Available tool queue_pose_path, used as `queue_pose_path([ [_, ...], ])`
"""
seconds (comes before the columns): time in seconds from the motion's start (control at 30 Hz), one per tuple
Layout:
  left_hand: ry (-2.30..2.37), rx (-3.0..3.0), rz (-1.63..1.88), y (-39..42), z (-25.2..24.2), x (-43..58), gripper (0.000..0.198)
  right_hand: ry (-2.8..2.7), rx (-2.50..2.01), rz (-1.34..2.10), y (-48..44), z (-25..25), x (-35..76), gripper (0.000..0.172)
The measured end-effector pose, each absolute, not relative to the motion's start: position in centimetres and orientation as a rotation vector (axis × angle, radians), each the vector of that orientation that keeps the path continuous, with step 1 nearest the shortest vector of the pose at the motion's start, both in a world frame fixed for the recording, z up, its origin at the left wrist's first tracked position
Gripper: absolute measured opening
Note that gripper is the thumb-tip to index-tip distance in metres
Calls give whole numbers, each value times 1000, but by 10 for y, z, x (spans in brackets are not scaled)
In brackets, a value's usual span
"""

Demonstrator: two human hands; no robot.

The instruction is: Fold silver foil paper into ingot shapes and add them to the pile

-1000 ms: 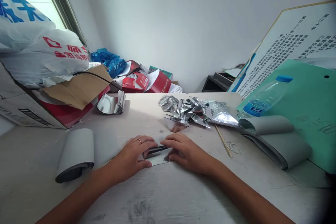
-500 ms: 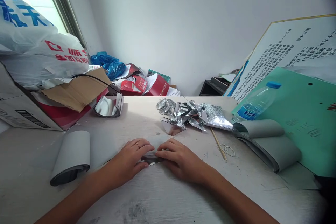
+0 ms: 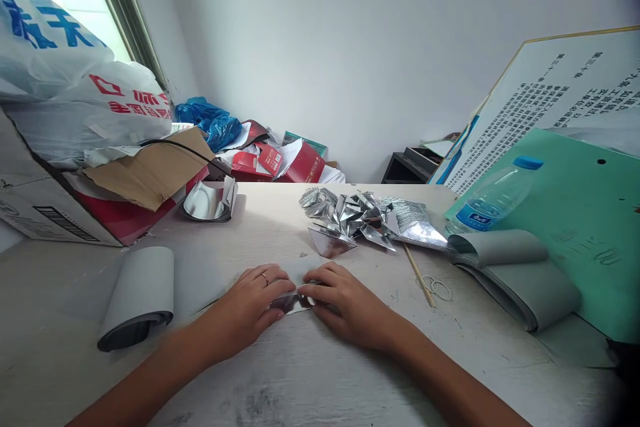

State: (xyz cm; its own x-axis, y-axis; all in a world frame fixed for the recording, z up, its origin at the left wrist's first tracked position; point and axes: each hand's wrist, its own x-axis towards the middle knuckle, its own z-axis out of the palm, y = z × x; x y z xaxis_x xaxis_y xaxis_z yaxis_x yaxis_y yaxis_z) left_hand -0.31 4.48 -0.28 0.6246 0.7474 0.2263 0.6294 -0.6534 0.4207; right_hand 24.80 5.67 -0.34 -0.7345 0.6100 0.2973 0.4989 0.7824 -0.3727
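Both hands are at the middle of the white tabletop, bent over a small sheet of silver-faced paper [image 3: 294, 303] whose upper side looks grey. My left hand [image 3: 261, 297], with a ring on one finger, pinches the sheet's left part. From the right, my right hand [image 3: 336, 300] grips the other side, its thumb and fingertips close to the left ones. A strip of shiny silver shows between the hands, partly folded over; the rest is under the fingers. Beyond the hands lies a pile of folded silver pieces [image 3: 350, 217].
A grey roll of sheet [image 3: 137, 297] lies left, with a silver roll [image 3: 206, 201] behind it. Right are a thin wooden stick [image 3: 419, 273], rubber bands [image 3: 440, 288], curled grey sheets [image 3: 537, 283], a water bottle [image 3: 495, 197] and a green board [image 3: 595, 213]. A cardboard box [image 3: 55, 207] stands left.
The fingers have shifted slightly on the sheet, and more of its silver face shows between the hands. The whole view has moved a little; the things around lie as before.
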Motion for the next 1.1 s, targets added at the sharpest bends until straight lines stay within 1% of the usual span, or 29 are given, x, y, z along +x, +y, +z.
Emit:
queue_pose_path([
  [0.13, 1111, 2574, 505, 43, -1, -2, 41, -2590, -854, 384, 57, -3, 248, 32],
  [0.27, 1124, 2575, 456, 43, -1, -1, 38, -2601, -862, 385, 57, -4, 249, 32],
  [0.57, 1117, 2527, 482, 45, 0, 0, 35, -2616, -835, 356, 56, -2, 248, 27],
  [0.9, 1126, 2459, 462, 46, 1, 0, 33, -2625, -810, 425, 57, 2, 249, 22],
  [0.97, 1129, 2451, 466, 47, -1, -1, 34, -2610, -828, 450, 56, 3, 249, 24],
  [1.1, 1155, 2436, 474, 48, -4, -1, 38, -2567, -928, 520, 54, 4, 249, 34],
])
